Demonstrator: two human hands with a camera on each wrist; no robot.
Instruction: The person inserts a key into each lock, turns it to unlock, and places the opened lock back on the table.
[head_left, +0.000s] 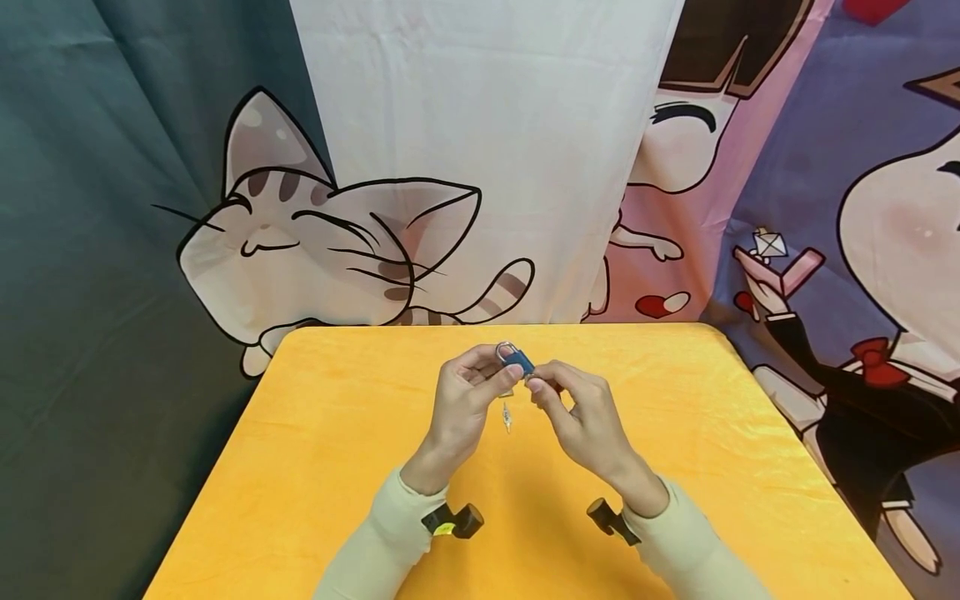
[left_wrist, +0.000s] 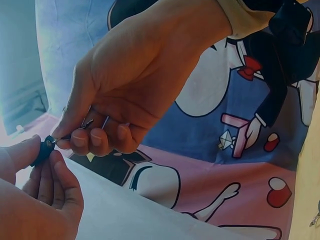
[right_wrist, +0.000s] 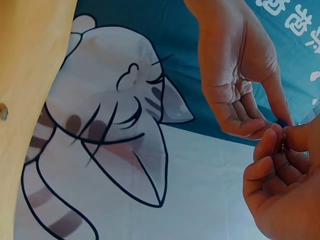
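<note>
A small blue padlock [head_left: 519, 361] with a silver shackle is pinched between the thumb and fingers of my left hand [head_left: 461, 404]. The shackle points up and away to the left. My right hand [head_left: 588, 421] pinches a small metal key [left_wrist: 58, 141] right at the bottom of the padlock's body. In the left wrist view, another thin metal piece [left_wrist: 89, 123] shows by the right hand's curled fingers. The right wrist view shows a sliver of the padlock [right_wrist: 283, 122] between the two hands, mostly covered by fingertips.
A small silver, key-like piece [head_left: 507, 417] lies on the yellow tabletop [head_left: 360, 467] below the hands. A small yellowish thing [head_left: 507, 394] sits just beyond it, partly hidden by the left thumb. Behind the table hangs a cartoon-printed cloth [head_left: 480, 100].
</note>
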